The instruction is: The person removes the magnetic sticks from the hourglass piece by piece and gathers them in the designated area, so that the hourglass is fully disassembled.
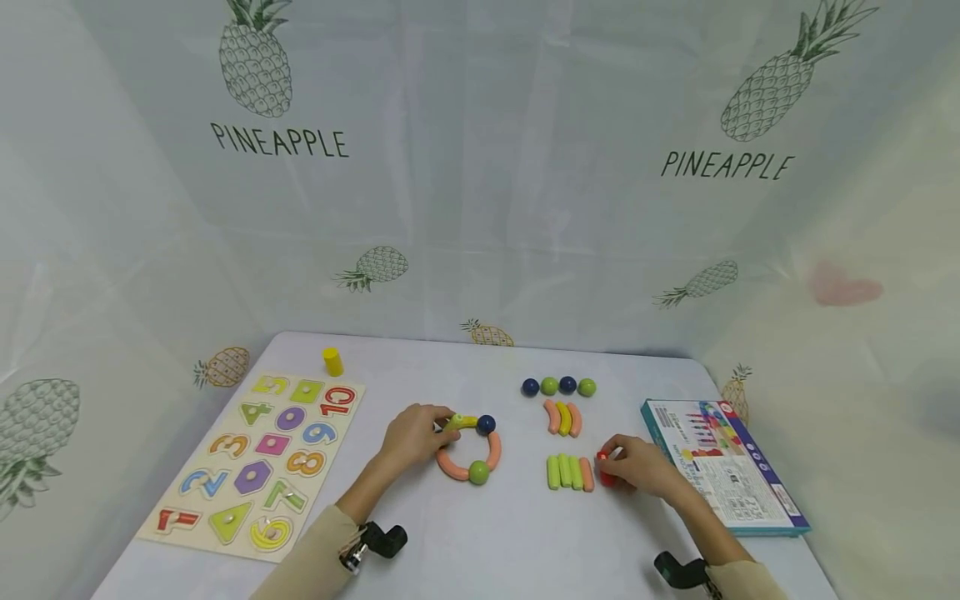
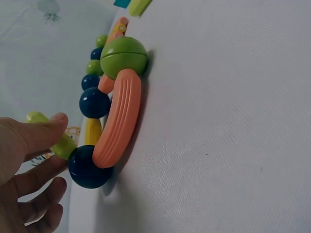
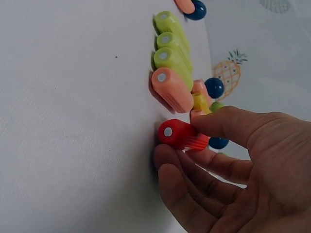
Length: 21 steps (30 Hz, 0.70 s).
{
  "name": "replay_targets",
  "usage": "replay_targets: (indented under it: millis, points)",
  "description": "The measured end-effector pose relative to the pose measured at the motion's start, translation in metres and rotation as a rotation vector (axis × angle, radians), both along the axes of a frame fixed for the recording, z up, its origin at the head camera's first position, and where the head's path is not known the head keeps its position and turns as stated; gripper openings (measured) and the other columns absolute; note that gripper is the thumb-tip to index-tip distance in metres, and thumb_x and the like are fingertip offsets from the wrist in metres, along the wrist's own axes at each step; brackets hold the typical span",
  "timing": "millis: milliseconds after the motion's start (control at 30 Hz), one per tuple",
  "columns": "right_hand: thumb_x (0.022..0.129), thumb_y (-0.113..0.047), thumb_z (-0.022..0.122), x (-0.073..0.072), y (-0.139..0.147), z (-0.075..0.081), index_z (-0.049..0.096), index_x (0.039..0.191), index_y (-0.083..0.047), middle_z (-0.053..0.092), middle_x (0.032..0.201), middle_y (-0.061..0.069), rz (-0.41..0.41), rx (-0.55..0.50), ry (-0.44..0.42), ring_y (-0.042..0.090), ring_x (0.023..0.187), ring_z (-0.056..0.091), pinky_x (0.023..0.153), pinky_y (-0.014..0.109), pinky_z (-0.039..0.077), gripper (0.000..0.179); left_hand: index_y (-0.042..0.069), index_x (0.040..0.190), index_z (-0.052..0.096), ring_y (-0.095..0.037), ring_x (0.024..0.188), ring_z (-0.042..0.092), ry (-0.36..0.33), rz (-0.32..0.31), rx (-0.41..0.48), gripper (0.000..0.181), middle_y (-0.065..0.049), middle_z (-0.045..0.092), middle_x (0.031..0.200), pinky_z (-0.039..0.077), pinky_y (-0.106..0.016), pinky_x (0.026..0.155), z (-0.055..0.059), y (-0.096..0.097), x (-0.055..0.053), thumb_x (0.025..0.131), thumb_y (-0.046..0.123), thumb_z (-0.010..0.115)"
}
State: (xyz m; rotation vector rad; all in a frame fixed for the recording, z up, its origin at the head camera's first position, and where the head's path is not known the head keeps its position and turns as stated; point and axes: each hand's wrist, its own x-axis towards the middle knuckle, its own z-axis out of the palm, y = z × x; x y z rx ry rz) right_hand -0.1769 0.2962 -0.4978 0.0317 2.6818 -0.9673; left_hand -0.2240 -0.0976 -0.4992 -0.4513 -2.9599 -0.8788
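Note:
My left hand [image 1: 416,435] pinches a short light-green rod [image 2: 64,145] between thumb and fingers. The rod meets a dark blue ball [image 2: 90,167] of a ring made of curved salmon rods [image 2: 120,119], a yellow rod [image 1: 467,422], another dark blue ball [image 1: 486,425] and a green ball [image 1: 478,472]. To the right, my right hand [image 1: 637,465] holds a red rod [image 3: 181,134] by its sides with thumb and fingers; a pale disc shows in the rod's end. Beside it lies a row of several green rods [image 1: 565,472] and one salmon rod [image 1: 587,474].
Behind that row lie curved salmon and yellow rods [image 1: 563,418] and several blue and green balls [image 1: 550,386]. A number-and-shape puzzle board [image 1: 251,467] is at left, a yellow cylinder [image 1: 332,362] behind it. A flat box [image 1: 723,467] lies at right.

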Motion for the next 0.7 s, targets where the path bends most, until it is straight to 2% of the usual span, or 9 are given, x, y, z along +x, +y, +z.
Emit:
replay_targets:
  millis: [167,333,533,700]
  points:
    - [0.09,-0.026,0.076,0.0001,-0.0035,-0.0024,0.067,0.106,-0.01,0.062,0.078,0.003,-0.016,0.004,-0.017,0.019,0.066,0.058,0.06,0.032,0.052,0.024,0.016,0.111,0.076,-0.01,0.076,0.059,-0.003,-0.016,0.004,0.034,0.004,0.073,0.088,0.046,-0.03,0.063,-0.0032,0.0004,0.0005,0.084,0.036,0.081]
    - [0.091,-0.027,0.075,0.0023,-0.0044,-0.0021,0.066,0.106,-0.009,0.061,0.079,0.004,0.015,-0.004,-0.012,0.02,0.065,0.058,0.06,0.033,0.052,0.025,0.015,0.105,0.076,-0.008,0.068,0.055,-0.026,-0.04,0.0,0.036,0.008,0.066,0.08,0.043,-0.028,0.058,-0.0036,0.0008,0.0027,0.08,0.039,0.085]
    - [0.091,-0.028,0.075,0.0041,-0.0066,0.0008,0.066,0.108,-0.009,0.06,0.081,0.004,0.032,-0.026,-0.02,0.019,0.066,0.058,0.06,0.034,0.052,0.027,0.013,0.107,0.076,-0.007,0.068,0.055,-0.063,-0.102,0.013,0.036,0.008,0.064,0.081,0.043,-0.027,0.059,-0.0029,-0.001,0.0046,0.077,0.031,0.088]
    - [0.092,-0.028,0.074,0.0032,-0.0069,0.0006,0.066,0.108,-0.009,0.06,0.08,0.004,0.04,-0.026,-0.028,0.019,0.066,0.057,0.061,0.033,0.053,0.027,0.017,0.105,0.075,-0.006,0.071,0.057,-0.107,-0.137,0.003,0.032,0.009,0.065,0.084,0.045,-0.027,0.06,-0.0032,-0.0041,0.0038,0.076,0.024,0.089]
